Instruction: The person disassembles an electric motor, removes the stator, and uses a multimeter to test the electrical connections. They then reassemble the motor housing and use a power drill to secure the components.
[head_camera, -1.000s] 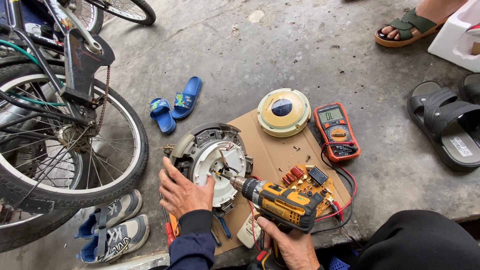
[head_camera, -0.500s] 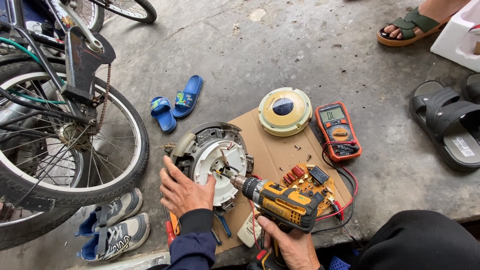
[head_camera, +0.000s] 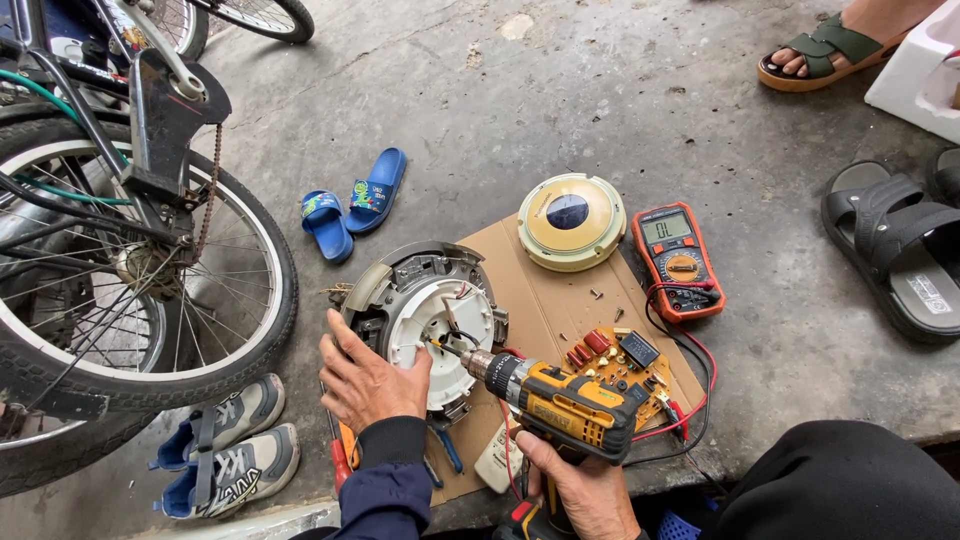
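Left hand (head_camera: 368, 382) flat and spread on the near left edge of the round motor housing (head_camera: 425, 315), pressing down, not wrapped around anything. Right hand (head_camera: 585, 490) wrapped tight around the grip of the yellow and black drill (head_camera: 560, 400). Drill tilted up to the left, tip touching the white middle of the housing. Housing lying on a sheet of brown cardboard (head_camera: 545, 300) on the grey concrete floor (head_camera: 600, 110), just in front of the person. Just right of the drill, a yellow circuit board (head_camera: 620, 362) with red parts. Behind that, an orange meter (head_camera: 676, 262) with red and black wires. Next to the meter, a round cream cover (head_camera: 571, 220) with a dark centre. Small blue slippers (head_camera: 352, 203) left of the cardboard. Grey sneakers (head_camera: 228, 450) near the bottom left. Big bicycle wheel (head_camera: 130, 270) on the left side. Black sandals (head_camera: 895, 250) on the right. Another person's foot in a green sandal (head_camera: 835, 50) at the top right.
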